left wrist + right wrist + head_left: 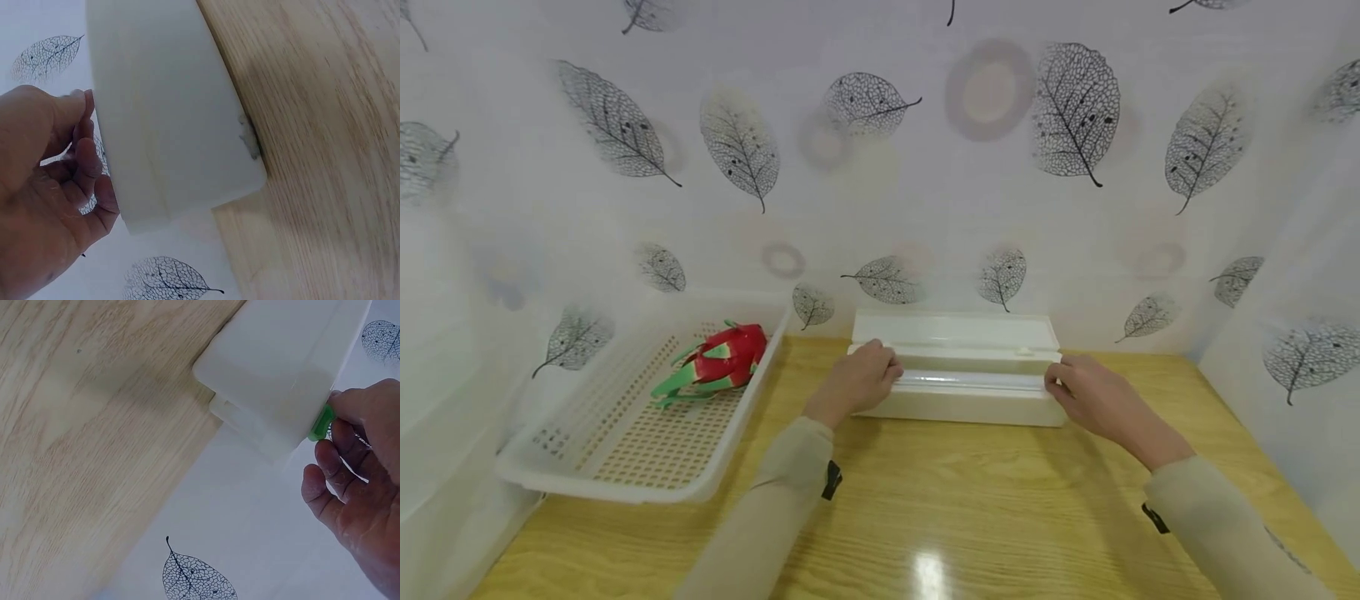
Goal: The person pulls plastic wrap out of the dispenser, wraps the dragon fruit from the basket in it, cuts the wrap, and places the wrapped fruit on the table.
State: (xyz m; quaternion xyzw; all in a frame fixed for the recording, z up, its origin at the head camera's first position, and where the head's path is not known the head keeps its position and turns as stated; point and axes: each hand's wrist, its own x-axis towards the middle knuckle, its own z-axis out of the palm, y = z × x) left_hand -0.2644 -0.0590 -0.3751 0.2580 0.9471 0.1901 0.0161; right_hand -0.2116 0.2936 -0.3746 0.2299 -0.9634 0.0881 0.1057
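Observation:
A long white cling film dispenser [958,408] lies at the back of the table, its lid [955,330] raised and leaning back. Inside shows a shiny roll of cling film [970,379]. At the dispenser's left end, my left hand [867,375] has its thumb and curled fingers pinching at the upper front edge; what lies between the fingertips is mostly hidden. My right hand [1086,392] is at the opposite end. Between its thumb and forefinger it pinches a small green piece [322,422] against the dispenser's edge, with the other fingers loosely bent.
To the left stands a white plastic basket [715,467] with a red and green dragon fruit [726,358] in it. A leaf-printed curtain [925,208] hangs behind and along both sides of the wooden table [1000,508].

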